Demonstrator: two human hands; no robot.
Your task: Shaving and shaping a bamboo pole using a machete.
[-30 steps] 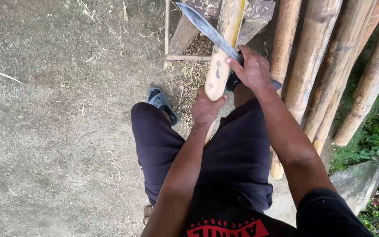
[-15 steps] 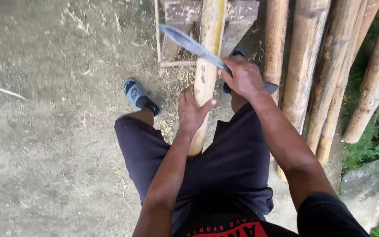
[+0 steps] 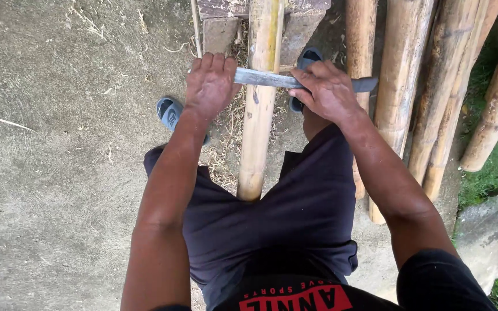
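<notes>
Evidently the work piece is a bamboo pole (image 3: 259,115), pale yellow-tan, running away from the person between the knees toward a stone block (image 3: 221,31). Judgement: stiff, hollow and light for its length; the smooth skin looks slippery, and the round section would roll unless pinned. Best hold is at the near end, which sits clamped between the thighs.

Tool: a long flat knife (image 3: 272,78), lying crosswise on top of the pole, touching it. Blade is hard steel, thin; judged safe to hold only at the handle and along the dull back near the tip.

Right hand (image 3: 327,92): closed around the knife handle, just right of the pole; the dark handle end sticks out past the fist.

Left hand (image 3: 210,83): fingers curled down over the blade's tip end, just left of the pole, pressing on it. Cannot tell whether the thumb wraps under.

More poles (image 3: 402,86) lie right of the pole, well clear of both hands. A blue sandal (image 3: 169,112) shows left of the pole, on bare concrete (image 3: 59,144).
</notes>
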